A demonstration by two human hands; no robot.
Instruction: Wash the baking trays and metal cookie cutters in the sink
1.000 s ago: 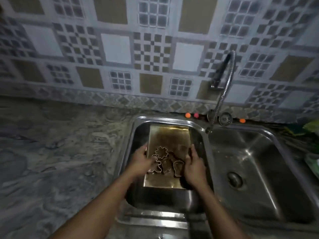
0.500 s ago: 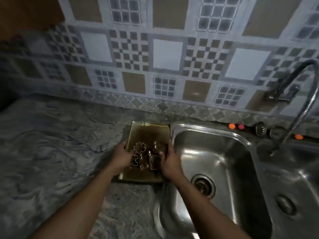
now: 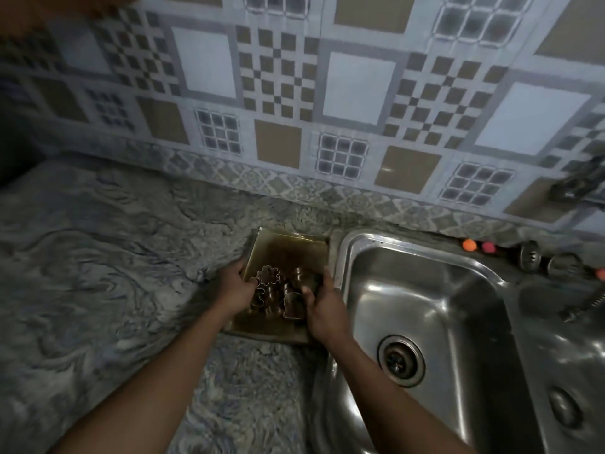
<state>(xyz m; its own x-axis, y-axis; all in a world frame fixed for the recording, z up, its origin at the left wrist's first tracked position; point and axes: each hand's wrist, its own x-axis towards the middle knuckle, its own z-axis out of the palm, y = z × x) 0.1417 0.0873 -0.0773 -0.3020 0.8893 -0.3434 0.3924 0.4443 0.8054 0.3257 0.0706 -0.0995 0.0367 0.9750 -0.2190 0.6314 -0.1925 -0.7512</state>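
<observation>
Counter (image 3: 98,273): baking tray (image 3: 288,247) at its right edge, just beside sink (image 3: 360,239) rim, near back wall. Cannot tell if tray rests on counter or hovers.

Your left hand (image 3: 234,288): fingers curled round tray's left rim, thumb reaching in toward cookie cutters (image 3: 271,290).

Cutters: clustered in tray's near half, flower shape on top.

Your right hand (image 3: 322,306): grasping tray's right rim, thumb on cutter.

Sink: neither tray nor cutters in basin, drain (image 3: 401,360) uncovered, no water or suds visible.

Progress, by my reading: washing not begun; loading basin, scrubbing and rinsing all remain. Only one tray in view.
</observation>
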